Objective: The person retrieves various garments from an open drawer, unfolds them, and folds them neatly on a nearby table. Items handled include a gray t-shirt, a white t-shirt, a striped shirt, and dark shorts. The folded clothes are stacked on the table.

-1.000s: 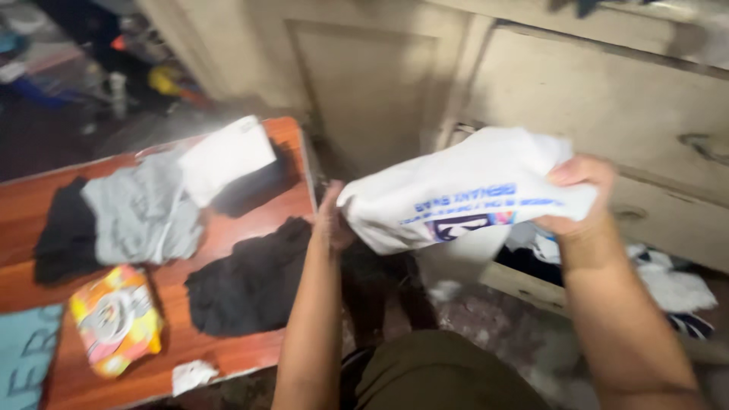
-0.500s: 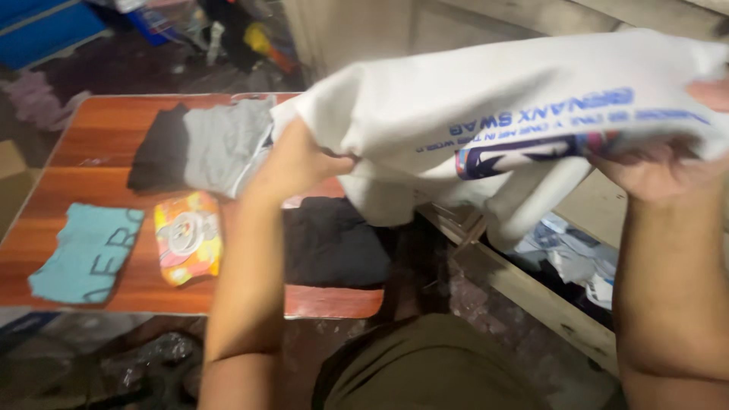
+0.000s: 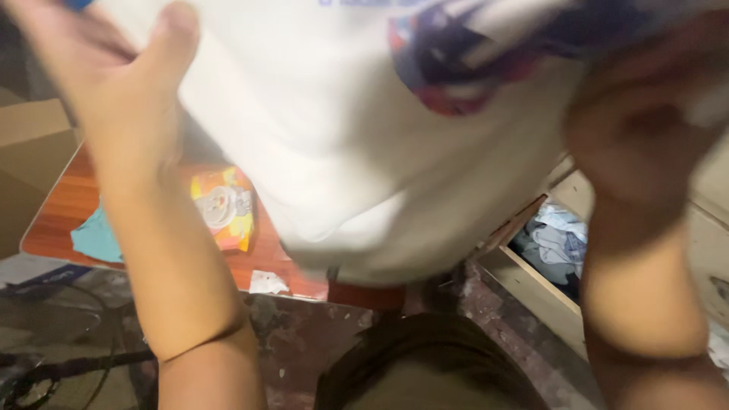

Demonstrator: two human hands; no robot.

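Note:
A white printed T-shirt (image 3: 342, 144) hangs close in front of the camera and fills the top of the head view. My left hand (image 3: 114, 83) is raised at the upper left, thumb up, against the shirt's edge. My right hand (image 3: 645, 129) grips the shirt at the upper right and is blurred. Below the shirt, a low wooden table (image 3: 68, 212) shows a yellow and orange packet (image 3: 224, 209) and a light blue cloth (image 3: 95, 239).
An open wooden drawer (image 3: 531, 285) at the lower right holds crumpled clothes (image 3: 558, 239). A cardboard box (image 3: 30, 163) stands left of the table. A small white scrap (image 3: 267, 282) lies at the table's front edge. Dark cables (image 3: 45, 357) lie on the floor.
Both hands have lifted the white shirt up toward the camera, so it now hides most of the table. The view has tilted down.

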